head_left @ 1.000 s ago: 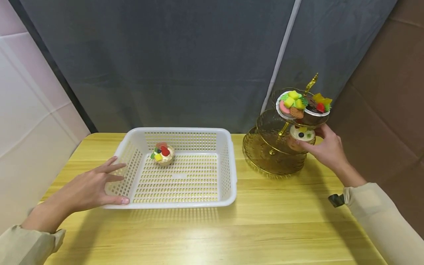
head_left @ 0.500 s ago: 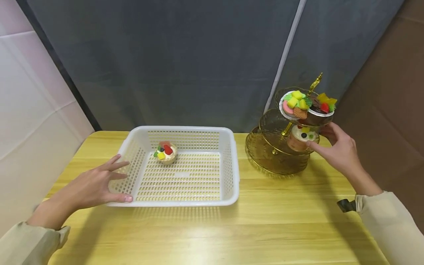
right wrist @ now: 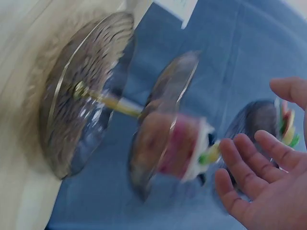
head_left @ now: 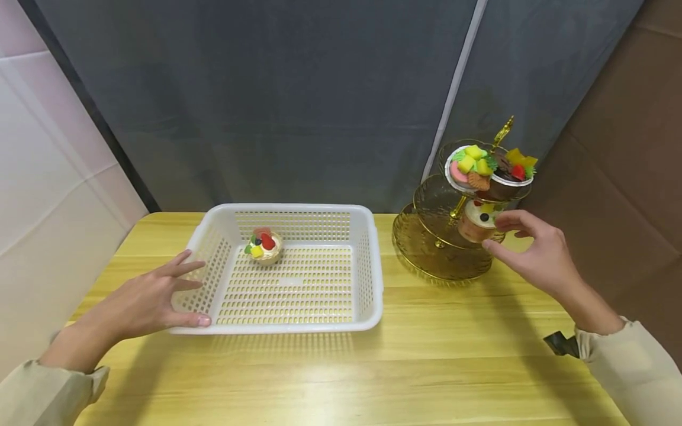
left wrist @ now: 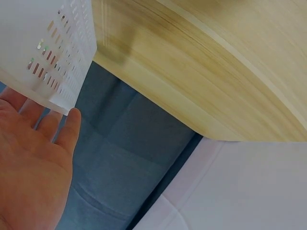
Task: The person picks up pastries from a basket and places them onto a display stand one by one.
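Note:
My left hand [head_left: 144, 302] rests with spread fingers on the left end of a white plastic basket [head_left: 277, 329], the thumb at its near corner. Inside the basket stands a small cream tart [head_left: 269, 254] topped with fruit. At the right, a three-tier amber glass stand [head_left: 442, 266] holds a fruit-topped dessert cup [head_left: 471, 228] on its middle tier. Beside that cup is my right hand [head_left: 543, 254], its fingers parted and apart from the cup in the right wrist view. The top tier bears a green-and-yellow fruit cup [head_left: 469, 168] and a chocolate cup [head_left: 508, 183].
Both the basket and the stand are on a wooden table [head_left: 426, 367]. A grey curtain [head_left: 277, 100] hangs behind it, with a pale cloth [head_left: 58, 136] at the left and a brown one [head_left: 623, 171] at the right.
My right hand has let go of the dessert cup on the middle tier and drawn back slightly to the right. My left hand keeps its place on the basket.

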Available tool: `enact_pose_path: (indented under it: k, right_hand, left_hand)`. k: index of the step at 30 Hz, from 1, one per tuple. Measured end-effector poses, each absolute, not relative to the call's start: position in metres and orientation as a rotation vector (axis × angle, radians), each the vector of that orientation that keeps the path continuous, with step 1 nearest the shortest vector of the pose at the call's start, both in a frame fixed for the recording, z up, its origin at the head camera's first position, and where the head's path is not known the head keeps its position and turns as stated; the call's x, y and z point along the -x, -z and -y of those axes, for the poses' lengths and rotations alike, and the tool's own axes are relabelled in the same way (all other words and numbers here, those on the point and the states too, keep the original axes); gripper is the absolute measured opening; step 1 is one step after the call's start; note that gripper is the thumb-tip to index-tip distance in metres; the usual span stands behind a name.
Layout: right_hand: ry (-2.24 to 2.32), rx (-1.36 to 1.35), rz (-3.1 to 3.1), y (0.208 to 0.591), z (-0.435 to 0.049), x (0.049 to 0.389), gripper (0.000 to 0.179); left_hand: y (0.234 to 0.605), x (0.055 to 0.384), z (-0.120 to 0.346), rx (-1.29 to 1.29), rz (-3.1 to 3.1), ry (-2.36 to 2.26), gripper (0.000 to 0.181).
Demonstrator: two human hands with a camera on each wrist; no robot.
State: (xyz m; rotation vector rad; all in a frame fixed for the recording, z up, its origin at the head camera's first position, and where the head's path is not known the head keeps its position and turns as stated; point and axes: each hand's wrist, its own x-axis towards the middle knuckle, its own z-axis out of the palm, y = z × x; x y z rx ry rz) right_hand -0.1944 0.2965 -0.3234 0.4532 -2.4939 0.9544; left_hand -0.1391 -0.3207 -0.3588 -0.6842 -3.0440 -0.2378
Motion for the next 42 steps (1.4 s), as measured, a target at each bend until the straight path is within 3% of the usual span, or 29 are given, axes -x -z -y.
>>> enact_pose_path:
  k: [8, 21, 29, 42]
  right_hand:
    - [-0.909, -0.653, 2.519, 0.310, -0.256, 0.197, 0.040]
    - [-1.038, -0.953, 2.603, 0.280, -0.188, 0.223, 0.062]
    - [-1.130, -1.070, 2.601, 0.280, -0.153, 0.237, 0.065]
    - [-1.270, -1.208, 2.692, 0.286, -0.098, 0.249, 0.084]
  left_hand:
    - [0.360, 0.139, 0.321, 0.680, 3.048, 0.246, 0.077]
    - [0.360, 0.140, 0.321, 0.681, 3.037, 0.245, 0.075]
    - [0.360, 0.140, 0.321, 0.668, 3.047, 0.251, 0.076]
    - [0.360, 0.140, 0.321, 0.657, 3.064, 0.263, 0.077]
